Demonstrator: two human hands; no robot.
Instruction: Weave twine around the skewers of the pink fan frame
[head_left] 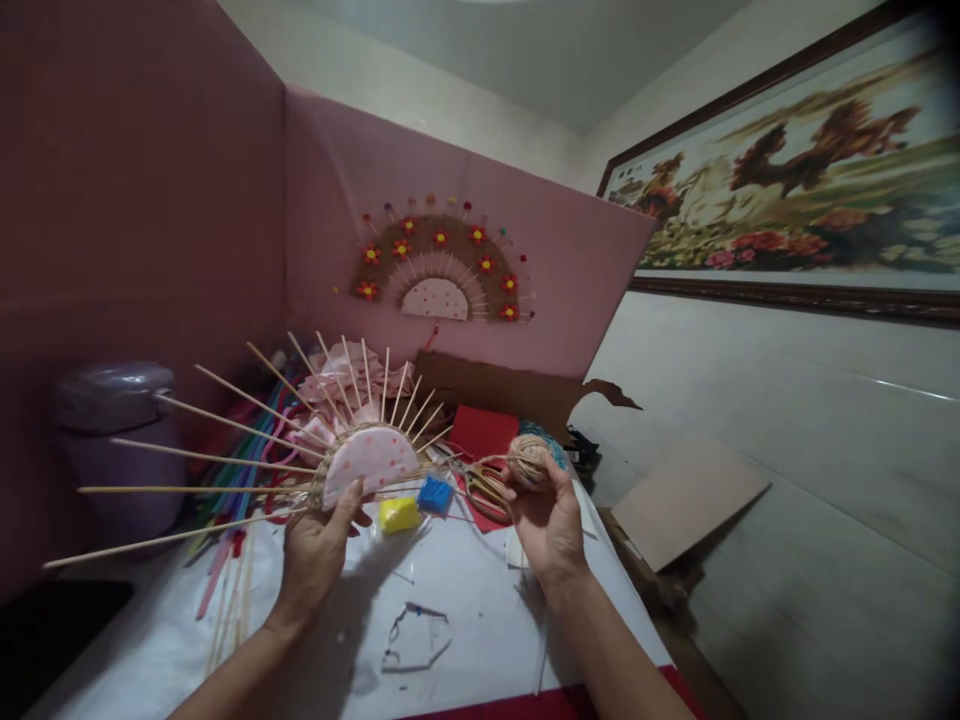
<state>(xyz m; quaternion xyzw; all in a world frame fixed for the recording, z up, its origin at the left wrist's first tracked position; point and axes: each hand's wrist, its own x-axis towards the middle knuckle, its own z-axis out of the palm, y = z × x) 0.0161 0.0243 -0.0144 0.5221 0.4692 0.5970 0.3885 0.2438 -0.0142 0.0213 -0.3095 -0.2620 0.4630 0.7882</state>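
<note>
My left hand [315, 545] holds up a pink dotted half-disc [371, 462] with many thin wooden sticks [225, 425] fanning out from its rim; a band of jute twine runs along the curved edge. My right hand [547, 520] grips a small ball of jute twine [529, 460], and a strand runs from it toward the half-disc. Both are raised above a white table [457, 600].
A yellow block [399, 514], a blue block [435, 494], scissors [484, 488] and red paper [484, 432] lie on the table. A finished fan with red flowers [439, 265] hangs on the pink board. A lilac bin [120, 440] stands left; cardboard [686, 495] lies right.
</note>
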